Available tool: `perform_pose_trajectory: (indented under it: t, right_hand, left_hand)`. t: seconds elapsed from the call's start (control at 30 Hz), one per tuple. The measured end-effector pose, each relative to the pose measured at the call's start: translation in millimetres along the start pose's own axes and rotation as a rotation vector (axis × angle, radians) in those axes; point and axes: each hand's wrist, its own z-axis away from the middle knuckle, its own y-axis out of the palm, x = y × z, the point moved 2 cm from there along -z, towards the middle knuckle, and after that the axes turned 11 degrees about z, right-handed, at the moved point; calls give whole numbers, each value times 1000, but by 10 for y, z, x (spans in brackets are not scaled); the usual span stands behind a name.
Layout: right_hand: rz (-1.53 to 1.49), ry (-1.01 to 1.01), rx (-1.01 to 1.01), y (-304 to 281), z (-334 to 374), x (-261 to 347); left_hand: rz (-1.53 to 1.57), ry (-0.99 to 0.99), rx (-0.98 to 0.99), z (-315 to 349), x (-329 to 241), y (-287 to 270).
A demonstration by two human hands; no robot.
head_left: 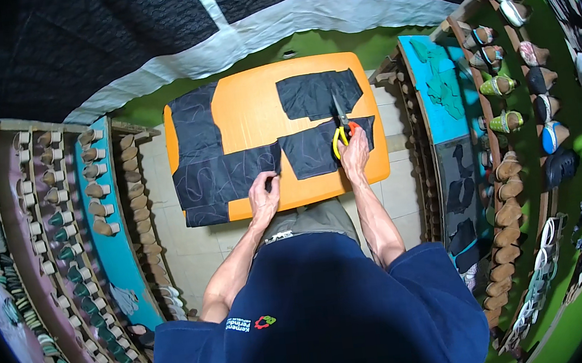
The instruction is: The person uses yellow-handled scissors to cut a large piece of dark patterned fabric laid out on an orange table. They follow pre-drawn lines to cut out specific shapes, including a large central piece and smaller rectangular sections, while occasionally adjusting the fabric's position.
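My right hand (354,155) is closed round the handles of a pair of scissors (341,116), with one yellow loop and one orange-red. The blades point away from me, over two dark fabric pieces on the right. The nearer piece (313,152) lies under the scissors and the farther piece (306,93) beyond it. My left hand (264,197) pinches the near right edge of a larger dark fabric (230,177), which bends round the table's left side and carries thin, light curved outlines. The exact fingertip contact is small and partly hidden.
The fabrics rest on an orange table (251,108) with rounded corners. Racks of shoe lasts (95,174) stand on the left. On the right are a blue board with green cutouts (441,88) and racks of shoes (505,122). A dark curtain (113,44) hangs behind.
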Motion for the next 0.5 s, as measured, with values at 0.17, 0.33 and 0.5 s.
perform_pose_trajectory:
  t: [0.17,0.33,0.5]
  right_hand:
    - [-35,21,66,217,-102,-122]
    - [-118,109,185,289,-127,-174]
    - [-443,39,206,258,-273,-405]
  left_hand:
    - [415,-263,-136,7,238,-47]
    - [509,-300,-183,-5,294,-170]
    - [583,-252,-183,14,284,-79]
